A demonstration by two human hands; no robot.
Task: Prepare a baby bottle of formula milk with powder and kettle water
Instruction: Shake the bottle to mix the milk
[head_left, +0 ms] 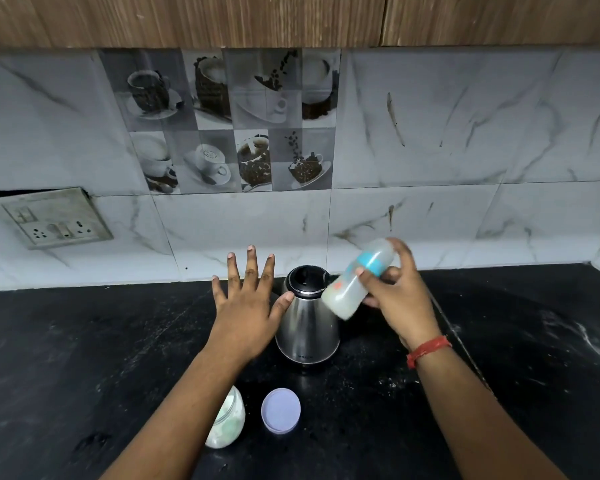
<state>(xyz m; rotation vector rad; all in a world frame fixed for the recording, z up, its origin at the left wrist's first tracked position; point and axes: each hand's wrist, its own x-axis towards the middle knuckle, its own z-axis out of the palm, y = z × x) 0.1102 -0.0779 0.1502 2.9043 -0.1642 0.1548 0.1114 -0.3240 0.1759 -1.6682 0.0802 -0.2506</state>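
Note:
My right hand grips a baby bottle with a blue collar, tilted and blurred in the air, milky liquid inside it. It hangs just right of the steel kettle, which stands on the black counter with its black lid down. My left hand hovers with fingers spread straight, its thumb tip beside the kettle's upper left wall. Near the counter's front, a clear jar of white powder is partly hidden under my left forearm. Its lilac lid lies flat to the right of the jar.
A marble-tile wall rises behind the counter, with a socket plate at the left. Wooden cabinets hang overhead. White powder specks dot the counter at the right.

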